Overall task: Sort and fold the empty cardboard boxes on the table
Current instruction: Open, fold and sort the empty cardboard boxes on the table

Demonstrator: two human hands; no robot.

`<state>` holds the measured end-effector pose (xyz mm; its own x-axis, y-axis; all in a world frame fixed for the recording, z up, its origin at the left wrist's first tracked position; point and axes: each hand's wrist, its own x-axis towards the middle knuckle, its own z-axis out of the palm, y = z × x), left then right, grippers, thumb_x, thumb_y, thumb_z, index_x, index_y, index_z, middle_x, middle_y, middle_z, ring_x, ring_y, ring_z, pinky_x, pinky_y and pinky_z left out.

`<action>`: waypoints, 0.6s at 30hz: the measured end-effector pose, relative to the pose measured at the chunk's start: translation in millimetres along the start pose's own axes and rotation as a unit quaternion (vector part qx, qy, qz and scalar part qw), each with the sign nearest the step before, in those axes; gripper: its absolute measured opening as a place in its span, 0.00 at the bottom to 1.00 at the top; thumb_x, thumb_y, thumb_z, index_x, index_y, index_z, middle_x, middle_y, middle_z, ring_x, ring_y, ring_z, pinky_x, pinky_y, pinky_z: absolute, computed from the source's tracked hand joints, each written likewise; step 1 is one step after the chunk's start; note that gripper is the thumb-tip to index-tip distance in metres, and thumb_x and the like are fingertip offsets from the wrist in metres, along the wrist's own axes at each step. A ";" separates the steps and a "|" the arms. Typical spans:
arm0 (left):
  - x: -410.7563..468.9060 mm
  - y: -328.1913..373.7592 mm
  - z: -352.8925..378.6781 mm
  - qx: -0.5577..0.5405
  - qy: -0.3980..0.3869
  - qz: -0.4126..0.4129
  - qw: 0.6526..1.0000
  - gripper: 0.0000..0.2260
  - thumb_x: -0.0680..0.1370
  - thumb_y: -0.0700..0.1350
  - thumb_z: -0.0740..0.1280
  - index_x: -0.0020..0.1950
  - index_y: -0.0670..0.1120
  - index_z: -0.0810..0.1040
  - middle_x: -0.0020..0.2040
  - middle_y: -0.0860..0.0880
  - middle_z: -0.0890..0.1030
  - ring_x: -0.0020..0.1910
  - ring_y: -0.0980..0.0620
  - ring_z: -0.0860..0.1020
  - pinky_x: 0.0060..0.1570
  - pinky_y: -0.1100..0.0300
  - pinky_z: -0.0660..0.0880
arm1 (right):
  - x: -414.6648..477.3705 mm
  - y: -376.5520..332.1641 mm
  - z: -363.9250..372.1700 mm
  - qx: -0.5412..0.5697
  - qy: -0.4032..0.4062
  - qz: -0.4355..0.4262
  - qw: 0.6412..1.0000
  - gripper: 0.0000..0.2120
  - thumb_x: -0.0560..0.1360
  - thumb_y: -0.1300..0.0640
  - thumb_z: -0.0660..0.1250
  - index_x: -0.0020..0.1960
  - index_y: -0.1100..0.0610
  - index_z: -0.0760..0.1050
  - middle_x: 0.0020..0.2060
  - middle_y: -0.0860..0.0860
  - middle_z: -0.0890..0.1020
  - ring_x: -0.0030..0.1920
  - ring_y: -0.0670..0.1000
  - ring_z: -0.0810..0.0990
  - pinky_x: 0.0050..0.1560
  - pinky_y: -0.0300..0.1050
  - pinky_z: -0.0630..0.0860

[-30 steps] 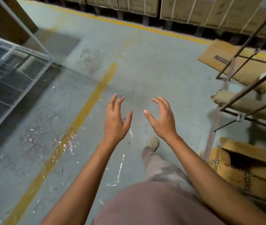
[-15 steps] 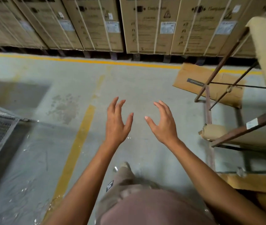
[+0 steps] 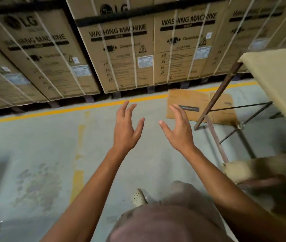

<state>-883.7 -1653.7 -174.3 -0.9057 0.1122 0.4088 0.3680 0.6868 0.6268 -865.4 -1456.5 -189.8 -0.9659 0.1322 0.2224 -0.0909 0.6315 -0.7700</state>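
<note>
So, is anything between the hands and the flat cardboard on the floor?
Partly. The table's slanted metal leg crosses in front of the flat cardboard on its right part. Its left part looks clear toward the right hand and left hand.

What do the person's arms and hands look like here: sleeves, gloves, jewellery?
Both arms are bare, no sleeves in view. The left hand and right hand carry no gloves, rings or watch; nails are short. Below show a dusty mauve top and a cream perforated clog.

Grey floor under flattened cardboard
</note>
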 end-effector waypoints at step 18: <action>340.1 -42.3 152.1 -0.026 -0.094 0.119 0.988 0.22 0.81 0.50 0.66 0.72 0.44 0.69 0.76 0.44 0.65 0.75 0.48 0.63 0.70 0.68 0.57 | 305.0 91.8 -4.8 0.016 0.167 0.075 0.983 0.29 0.76 0.58 0.71 0.74 0.59 0.67 0.73 0.57 0.69 0.74 0.56 0.67 0.71 0.52 0.67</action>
<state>-1239.2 -1535.4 -162.8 -0.8132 0.4012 0.4216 0.5815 0.5880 0.5623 -1167.2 -1354.6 -189.7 -0.8361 0.4689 0.2846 0.0343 0.5624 -0.8261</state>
